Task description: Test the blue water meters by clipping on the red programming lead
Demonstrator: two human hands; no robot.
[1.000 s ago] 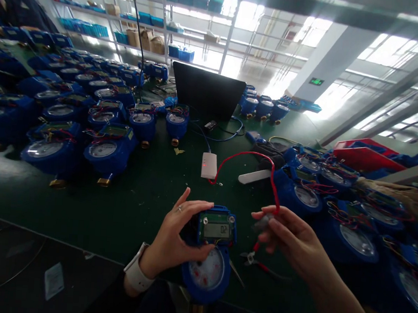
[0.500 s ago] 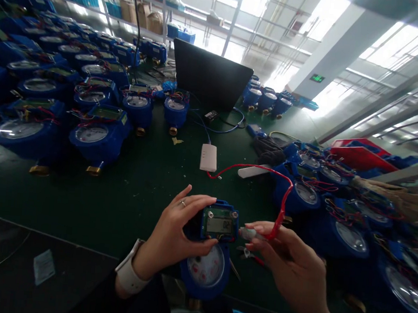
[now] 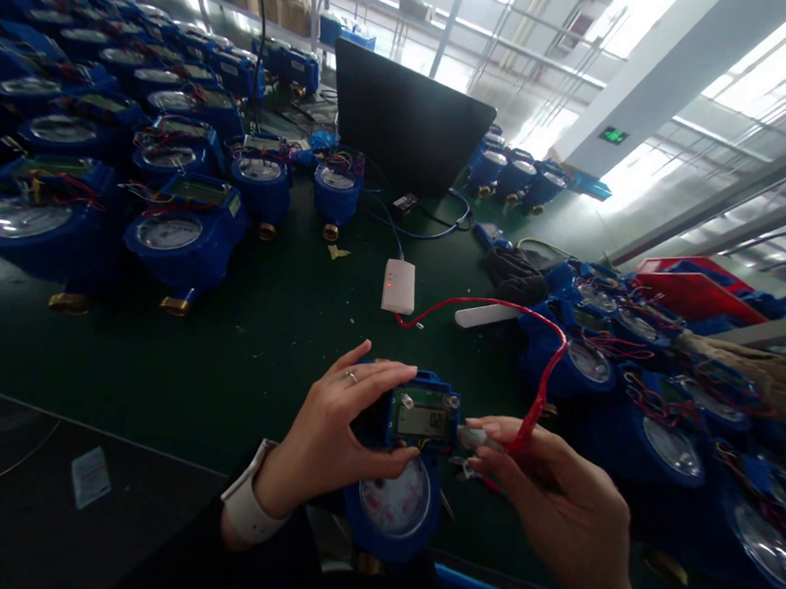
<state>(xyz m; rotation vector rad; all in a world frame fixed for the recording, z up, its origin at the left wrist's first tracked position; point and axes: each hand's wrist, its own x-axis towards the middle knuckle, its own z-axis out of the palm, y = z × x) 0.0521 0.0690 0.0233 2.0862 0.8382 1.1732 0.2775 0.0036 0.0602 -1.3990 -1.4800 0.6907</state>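
While the left hand (image 3: 329, 434) clasps a round-dialled blue plastic meter (image 3: 413, 475) at the green tabletop's (image 3: 298, 306) near edge, the right hand (image 3: 564, 490) pinches a greyish probe (image 3: 477, 439) on a red cable (image 3: 552, 368).
Likely heavy, stiff, the meter wants holding by its casing (image 3: 456, 424); red-handled pliers (image 3: 467, 467), then more blue meters (image 3: 668, 448), crowd the right.

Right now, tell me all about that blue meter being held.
The blue meter looks plastic or painted. Its display section shows a green circuit board and a screen with digits resembling 02. Nearer the person are a round dial with reddish marks and a brass-coloured end. It faces up by the table edge. The left hand grips the display section; the right hand holds a pale piece at its right side, contact unclear.
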